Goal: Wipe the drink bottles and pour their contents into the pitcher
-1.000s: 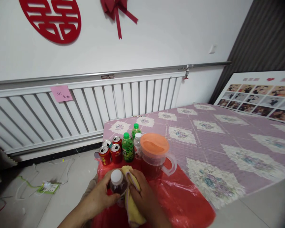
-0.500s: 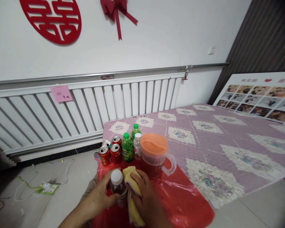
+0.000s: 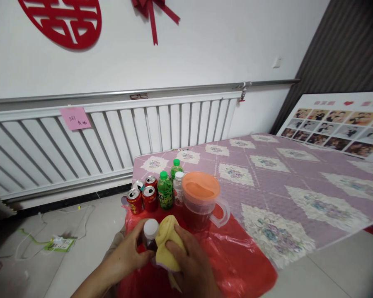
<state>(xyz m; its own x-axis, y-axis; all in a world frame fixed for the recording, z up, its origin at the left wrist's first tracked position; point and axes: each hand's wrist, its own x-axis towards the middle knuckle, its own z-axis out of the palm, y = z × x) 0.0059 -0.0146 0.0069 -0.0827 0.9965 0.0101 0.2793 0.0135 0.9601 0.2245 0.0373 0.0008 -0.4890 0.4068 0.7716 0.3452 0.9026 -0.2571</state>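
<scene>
My left hand [image 3: 129, 250] is closed around a clear bottle with a white cap [image 3: 151, 228], held upright over the red plastic sheet [image 3: 236, 256]. A bunched yellow cloth [image 3: 167, 244] is gripped in my right hand [image 3: 189, 256] and pressed against the bottle's right side. The cloth and fingers hide much of the bottle. Just beyond my hands stand a green drink bottle [image 3: 165, 192], a second green bottle [image 3: 175, 167] behind it, and a white-capped bottle [image 3: 178, 190]. To their right is a clear pitcher with an orange lid [image 3: 201, 186].
Several opened drink cans [image 3: 134, 201] stand at the table's left edge. A purple patterned tablecloth [image 3: 236, 178] extends right toward a photo board [image 3: 332, 124]. Behind the table runs a white radiator [image 3: 161, 128]. Cords and a green packet [image 3: 60, 244] lie on the floor.
My right hand has shifted the yellow cloth slightly up and left against the bottle, bunching it more. My left hand keeps its hold. The camera view has tilted slightly down.
</scene>
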